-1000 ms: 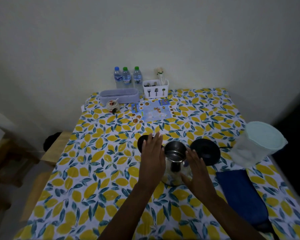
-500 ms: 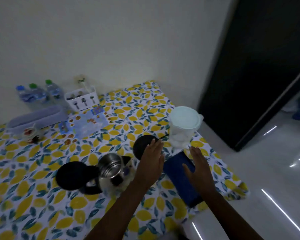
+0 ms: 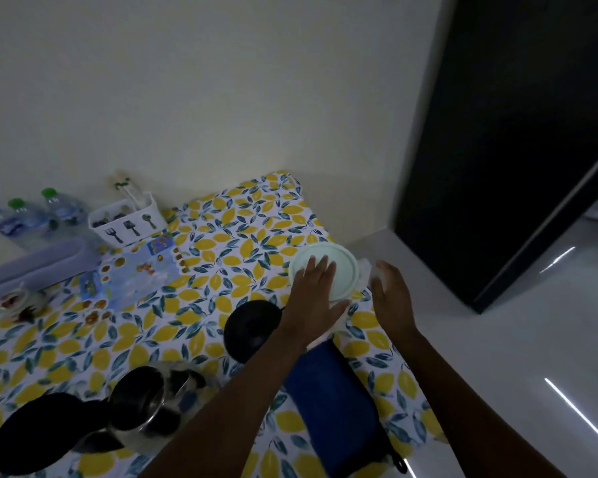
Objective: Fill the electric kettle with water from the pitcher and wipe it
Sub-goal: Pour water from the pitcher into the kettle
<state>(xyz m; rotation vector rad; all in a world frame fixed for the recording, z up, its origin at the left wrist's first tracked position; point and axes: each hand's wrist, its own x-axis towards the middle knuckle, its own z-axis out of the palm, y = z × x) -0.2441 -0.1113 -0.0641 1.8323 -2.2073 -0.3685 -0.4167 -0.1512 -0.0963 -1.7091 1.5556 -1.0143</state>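
The clear pitcher with a pale green lid (image 3: 340, 270) stands near the table's right edge. My left hand (image 3: 313, 298) lies flat over the lid's near side, fingers spread. My right hand (image 3: 390, 298) is open just right of the pitcher, by its spout, fingers apart. The steel electric kettle (image 3: 142, 403) stands at the lower left with its black lid (image 3: 38, 431) flipped open. Its round black base (image 3: 251, 327) lies between kettle and pitcher. A folded blue cloth (image 3: 339, 405) lies under my left forearm.
On the lemon-print tablecloth (image 3: 221, 243), a white cutlery caddy (image 3: 126, 219), three water bottles (image 3: 32, 215) and a lilac tray (image 3: 35, 263) sit along the wall. A dark door (image 3: 518, 132) and glossy floor (image 3: 515, 357) lie right of the table edge.
The view has swung right and down. Both hands left the kettle and moved to the pitcher; my left now rests on its lid, my right is beside it.
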